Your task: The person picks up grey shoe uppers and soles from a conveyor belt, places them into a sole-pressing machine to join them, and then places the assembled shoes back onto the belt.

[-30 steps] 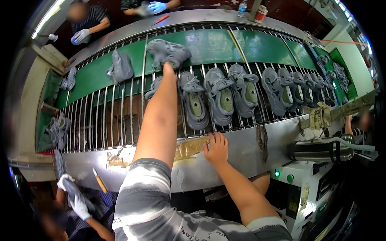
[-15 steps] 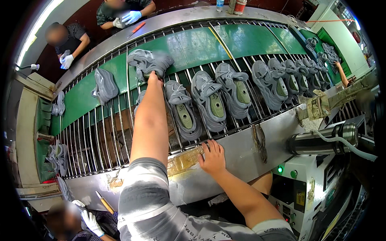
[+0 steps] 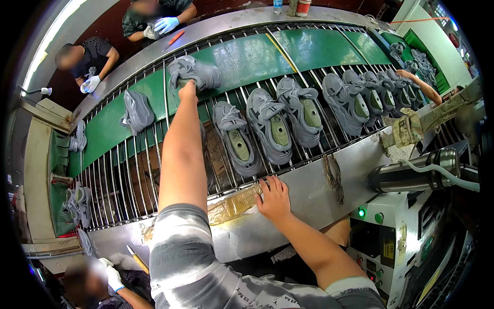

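My left hand (image 3: 188,90) reaches far over the conveyor and is closed on the heel end of a grey sneaker (image 3: 181,67), its fingertips partly hidden. Another grey sneaker (image 3: 207,76) lies right against that one on the green belt (image 3: 236,56). My right hand (image 3: 274,198) rests on the metal edge (image 3: 309,190) of the conveyor with its fingers apart, holding nothing. Just beyond it, grey sneakers with olive insoles (image 3: 239,144) stand in a row on the metal rollers. My left forearm partly hides one more sneaker (image 3: 210,159).
A single sneaker (image 3: 137,110) lies on its side to the left. Co-workers in gloves (image 3: 167,24) sit across and at lower left; a bare arm (image 3: 424,87) reaches in at right. A steel flask (image 3: 417,170) and a control box (image 3: 381,232) stand at right.
My left hand has moved slightly left and away from me, onto the left sneaker of the pair. At right, the bare arm has come over the sneaker row. My right hand stays put.
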Action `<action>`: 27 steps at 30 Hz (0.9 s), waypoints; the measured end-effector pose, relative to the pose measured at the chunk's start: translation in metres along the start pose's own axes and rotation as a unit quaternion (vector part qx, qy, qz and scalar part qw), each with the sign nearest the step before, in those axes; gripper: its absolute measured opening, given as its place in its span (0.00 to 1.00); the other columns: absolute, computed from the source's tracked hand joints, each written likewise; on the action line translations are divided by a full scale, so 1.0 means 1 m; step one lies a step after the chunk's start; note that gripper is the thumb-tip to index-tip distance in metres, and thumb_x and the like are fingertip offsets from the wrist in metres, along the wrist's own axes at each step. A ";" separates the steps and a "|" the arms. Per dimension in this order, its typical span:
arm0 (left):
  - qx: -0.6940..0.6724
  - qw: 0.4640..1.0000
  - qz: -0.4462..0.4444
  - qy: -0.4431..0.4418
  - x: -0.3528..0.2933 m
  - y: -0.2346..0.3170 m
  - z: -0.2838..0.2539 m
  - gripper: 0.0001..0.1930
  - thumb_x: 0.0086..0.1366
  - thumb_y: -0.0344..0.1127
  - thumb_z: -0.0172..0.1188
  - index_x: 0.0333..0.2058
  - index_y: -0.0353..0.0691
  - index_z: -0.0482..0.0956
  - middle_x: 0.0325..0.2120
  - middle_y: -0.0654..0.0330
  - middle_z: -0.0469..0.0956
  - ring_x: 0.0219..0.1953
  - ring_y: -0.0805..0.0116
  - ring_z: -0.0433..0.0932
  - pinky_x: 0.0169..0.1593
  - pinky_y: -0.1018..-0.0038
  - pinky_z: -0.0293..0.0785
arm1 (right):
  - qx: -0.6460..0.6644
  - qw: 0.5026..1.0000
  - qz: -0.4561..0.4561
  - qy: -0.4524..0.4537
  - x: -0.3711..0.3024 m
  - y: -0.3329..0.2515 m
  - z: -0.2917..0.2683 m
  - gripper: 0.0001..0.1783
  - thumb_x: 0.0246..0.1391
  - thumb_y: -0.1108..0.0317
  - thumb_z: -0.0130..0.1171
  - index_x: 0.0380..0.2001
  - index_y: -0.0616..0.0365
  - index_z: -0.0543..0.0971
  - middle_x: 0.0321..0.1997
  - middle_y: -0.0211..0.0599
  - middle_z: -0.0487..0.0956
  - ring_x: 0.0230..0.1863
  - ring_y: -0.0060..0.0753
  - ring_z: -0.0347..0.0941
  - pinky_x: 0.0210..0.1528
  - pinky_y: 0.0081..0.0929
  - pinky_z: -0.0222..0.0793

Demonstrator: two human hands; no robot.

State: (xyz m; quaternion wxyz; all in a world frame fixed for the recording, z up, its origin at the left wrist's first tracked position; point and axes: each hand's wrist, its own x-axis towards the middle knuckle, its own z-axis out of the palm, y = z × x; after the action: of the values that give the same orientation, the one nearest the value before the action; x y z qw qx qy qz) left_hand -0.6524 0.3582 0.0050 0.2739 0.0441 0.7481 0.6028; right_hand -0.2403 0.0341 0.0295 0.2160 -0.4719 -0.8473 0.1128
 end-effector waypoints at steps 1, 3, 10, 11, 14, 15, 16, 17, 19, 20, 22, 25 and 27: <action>0.041 0.999 0.022 0.005 0.004 0.004 0.000 0.26 0.49 0.43 0.66 0.42 0.28 0.76 0.40 0.51 0.77 0.35 0.57 0.76 0.36 0.64 0.70 | 0.000 1.000 0.000 0.001 -0.001 0.001 0.001 0.25 0.46 0.57 0.58 0.47 0.58 0.73 0.52 0.44 0.70 0.59 0.45 0.61 0.59 0.44 0.55; 0.101 0.992 0.073 -0.003 -0.008 0.015 0.006 0.27 0.47 0.43 0.65 0.40 0.25 0.77 0.39 0.48 0.77 0.37 0.55 0.77 0.40 0.65 0.71 | -0.002 1.000 0.004 0.005 -0.001 0.005 0.001 0.25 0.46 0.57 0.58 0.48 0.58 0.73 0.52 0.44 0.70 0.59 0.45 0.61 0.59 0.44 0.55; 0.216 0.966 0.141 0.018 -0.020 0.025 0.027 0.49 0.47 0.52 0.65 0.54 0.15 0.54 0.52 0.35 0.69 0.52 0.45 0.73 0.56 0.62 0.68 | 0.001 1.000 0.009 0.000 0.002 0.004 -0.001 0.25 0.47 0.57 0.58 0.47 0.59 0.73 0.52 0.45 0.70 0.59 0.46 0.61 0.59 0.45 0.55; 0.192 0.973 0.123 0.031 -0.019 0.017 0.034 0.49 0.47 0.52 0.65 0.55 0.16 0.54 0.52 0.36 0.69 0.52 0.44 0.73 0.56 0.59 0.68 | 0.001 1.000 0.010 0.001 0.002 0.004 0.000 0.25 0.47 0.57 0.57 0.47 0.59 0.73 0.52 0.45 0.70 0.59 0.46 0.61 0.59 0.45 0.55; 0.078 0.996 0.033 -0.028 -0.021 0.015 0.048 0.42 0.49 0.49 0.66 0.56 0.23 0.61 0.53 0.39 0.68 0.51 0.40 0.72 0.53 0.42 0.67 | 0.003 1.000 0.005 0.009 0.001 0.004 0.001 0.25 0.47 0.57 0.57 0.47 0.59 0.73 0.52 0.46 0.70 0.59 0.47 0.62 0.59 0.45 0.55; 0.055 0.994 0.021 -0.091 -0.016 0.020 0.047 0.41 0.50 0.48 0.65 0.55 0.25 0.62 0.53 0.40 0.68 0.51 0.40 0.72 0.52 0.40 0.66 | 0.002 1.000 0.005 0.008 0.002 0.004 0.001 0.25 0.47 0.57 0.57 0.48 0.59 0.73 0.52 0.46 0.70 0.58 0.47 0.62 0.59 0.45 0.55; 0.030 0.989 0.008 -0.146 -0.007 0.021 0.038 0.39 0.50 0.47 0.65 0.55 0.26 0.63 0.52 0.41 0.68 0.51 0.39 0.72 0.51 0.38 0.66 | 0.003 1.000 -0.002 0.003 0.002 0.002 0.001 0.25 0.47 0.57 0.56 0.48 0.59 0.73 0.52 0.46 0.70 0.58 0.47 0.62 0.59 0.45 0.55; 0.053 0.984 0.004 -0.168 -0.008 0.025 0.038 0.39 0.49 0.44 0.66 0.54 0.24 0.62 0.51 0.41 0.69 0.50 0.44 0.73 0.47 0.44 0.73 | -0.001 1.000 -0.001 0.001 0.003 0.002 -0.001 0.25 0.48 0.57 0.56 0.48 0.59 0.73 0.51 0.46 0.71 0.58 0.47 0.62 0.59 0.45 0.56; 0.028 0.975 -0.015 -0.221 -0.020 0.030 0.029 0.36 0.51 0.43 0.63 0.54 0.27 0.63 0.50 0.43 0.70 0.49 0.46 0.74 0.47 0.45 0.74 | -0.002 1.000 0.009 0.002 0.001 0.003 0.001 0.25 0.47 0.57 0.56 0.47 0.59 0.73 0.51 0.46 0.71 0.58 0.46 0.62 0.59 0.44 0.55; 0.012 0.970 -0.024 -0.242 -0.024 0.035 0.018 0.34 0.52 0.43 0.62 0.53 0.28 0.64 0.50 0.43 0.70 0.48 0.46 0.74 0.48 0.46 0.74 | -0.001 1.000 0.006 0.002 0.001 0.003 0.001 0.25 0.47 0.57 0.56 0.47 0.59 0.73 0.51 0.46 0.71 0.58 0.46 0.62 0.59 0.44 0.55; -0.066 0.944 -0.056 -0.319 -0.019 0.039 -0.005 0.29 0.56 0.41 0.59 0.53 0.31 0.65 0.48 0.45 0.71 0.48 0.47 0.74 0.48 0.44 0.74 | -0.001 1.000 0.009 -0.002 0.000 0.000 0.001 0.25 0.47 0.56 0.57 0.47 0.58 0.73 0.52 0.45 0.70 0.59 0.45 0.62 0.60 0.44 0.54; -0.156 0.919 -0.087 -0.351 -0.034 0.050 -0.044 0.24 0.59 0.39 0.55 0.52 0.35 0.66 0.46 0.47 0.72 0.49 0.48 0.73 0.50 0.43 0.74 | -0.006 1.000 0.010 0.000 -0.002 -0.005 0.002 0.26 0.47 0.55 0.57 0.48 0.56 0.73 0.52 0.44 0.70 0.60 0.45 0.61 0.60 0.44 0.53; -0.178 0.910 -0.090 -0.364 -0.081 0.058 -0.064 0.22 0.60 0.38 0.54 0.52 0.36 0.66 0.46 0.48 0.72 0.50 0.48 0.72 0.51 0.44 0.74 | -0.007 1.000 0.020 -0.007 -0.004 -0.004 0.002 0.26 0.47 0.54 0.57 0.48 0.57 0.73 0.52 0.44 0.70 0.60 0.45 0.61 0.61 0.44 0.53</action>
State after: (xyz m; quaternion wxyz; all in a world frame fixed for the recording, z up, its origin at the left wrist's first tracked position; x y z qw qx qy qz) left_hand -0.6285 0.2856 0.0959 0.5835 0.1436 0.4777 0.6409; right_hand -0.2430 0.0288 0.0281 0.2044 -0.4889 -0.8402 0.1150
